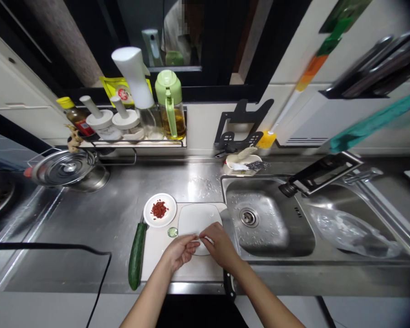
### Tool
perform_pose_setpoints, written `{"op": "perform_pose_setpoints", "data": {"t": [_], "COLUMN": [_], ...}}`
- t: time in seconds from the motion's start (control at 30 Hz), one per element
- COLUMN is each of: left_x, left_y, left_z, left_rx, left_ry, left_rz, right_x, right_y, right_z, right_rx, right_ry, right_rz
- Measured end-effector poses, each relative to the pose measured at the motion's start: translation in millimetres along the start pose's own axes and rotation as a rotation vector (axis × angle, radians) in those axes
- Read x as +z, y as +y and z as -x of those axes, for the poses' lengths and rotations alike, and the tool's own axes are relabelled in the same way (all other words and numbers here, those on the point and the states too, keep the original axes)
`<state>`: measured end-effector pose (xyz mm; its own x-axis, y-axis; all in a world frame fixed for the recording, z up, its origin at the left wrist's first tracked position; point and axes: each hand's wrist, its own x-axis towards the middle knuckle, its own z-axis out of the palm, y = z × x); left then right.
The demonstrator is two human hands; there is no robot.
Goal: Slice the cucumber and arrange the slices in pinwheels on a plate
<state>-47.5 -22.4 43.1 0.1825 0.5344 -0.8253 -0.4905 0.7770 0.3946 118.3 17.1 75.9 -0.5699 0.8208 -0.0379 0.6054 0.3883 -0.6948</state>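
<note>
My left hand point(180, 250) and my right hand point(220, 244) meet over the near rim of an empty white plate point(197, 217) on a pale cutting board point(157, 255). Both hands are curled, fingertips pinched together at the plate's edge; whatever they hold is too small to make out. A small green cucumber end point(172, 232) lies on the board just left of the plate. A whole cucumber point(137, 255) lies along the board's left edge. A small white dish of chopped red chili point(160, 210) sits behind it.
A steel sink point(266, 218) lies right of the board, with a faucet point(324, 175) over it and a plastic bag point(351, 230) in the right basin. A pot lid point(66, 167) and a rack of oil and seasoning bottles point(136, 114) stand at the back left. A black cable point(54, 248) crosses the counter.
</note>
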Motion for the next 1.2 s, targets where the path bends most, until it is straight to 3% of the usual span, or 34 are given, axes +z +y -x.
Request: {"op": "perform_pose_setpoints", "data": {"t": [0.13,0.27,0.4,0.63,0.87,1.2], "left_x": [-1.0,0.5,5.5,24.4,34.5,33.6], "left_y": [4.3,11.9,26.4,58.8,62.8,50.9], "left_z": [-8.8,-24.5,-43.9,-62.7,-68.2,-76.2], "left_rx": [0.054,0.193,0.445,0.774,0.746,0.769], "left_ry": [0.006,0.119,0.202,0.417,0.521,0.589], "left_rz": [-0.043,-0.212,-0.527,-1.113,-1.293,-1.312], "right_x": [1.4,10.9,23.5,37.1,43.2,47.6], "right_y": [5.2,16.5,30.5,41.8,42.2,47.2], "right_z": [1.4,-6.4,-24.2,-57.3,-68.7,-70.0], "right_rx": [0.068,0.277,0.501,0.613,0.629,0.576], "right_ry": [0.006,0.022,0.079,0.203,0.219,0.186], "right_rz": [-0.047,-0.133,-0.190,-0.108,-0.036,0.097]}}
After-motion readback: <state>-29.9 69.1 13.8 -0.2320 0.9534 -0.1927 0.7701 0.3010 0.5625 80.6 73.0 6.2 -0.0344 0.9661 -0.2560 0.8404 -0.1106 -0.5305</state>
